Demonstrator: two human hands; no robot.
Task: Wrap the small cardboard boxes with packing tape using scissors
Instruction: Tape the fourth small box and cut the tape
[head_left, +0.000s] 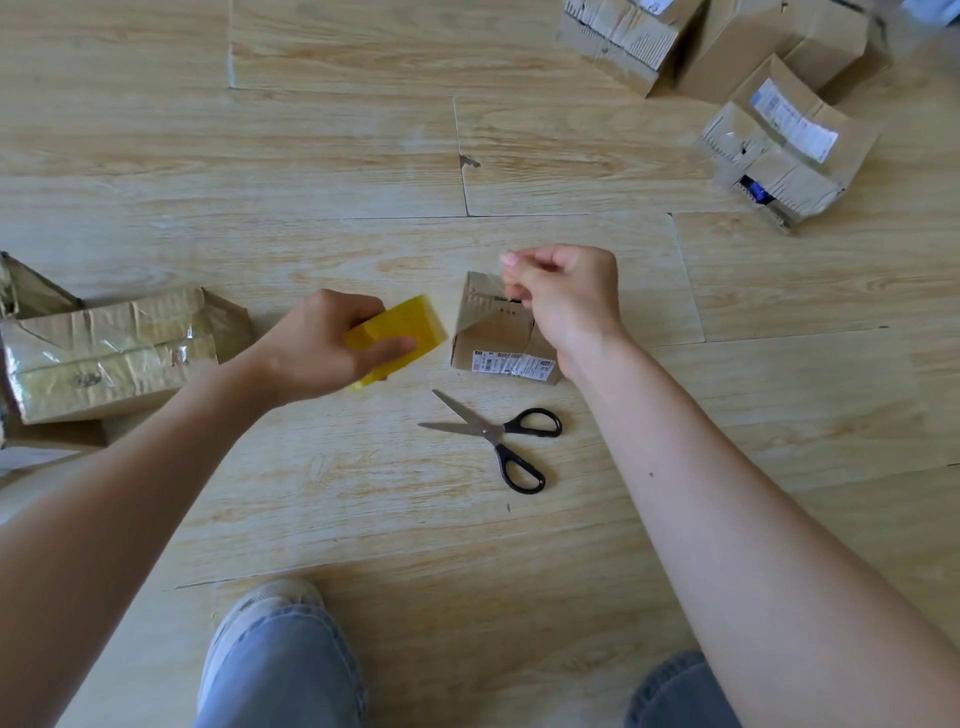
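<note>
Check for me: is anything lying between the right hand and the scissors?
Nothing visible. The scissors lie open on the wooden floor, nearer the person than the small cardboard box, black handles turned to the right. The right hand hovers over that box, so the path down to them looks free.

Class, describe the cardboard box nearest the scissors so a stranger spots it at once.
On the wooden floor, look beyond the black-handled scissors, beside the yellow tape roll. The small cardboard box there lies alone, a white barcode label along its near edge, unlike the clustered boxes top right.
</note>
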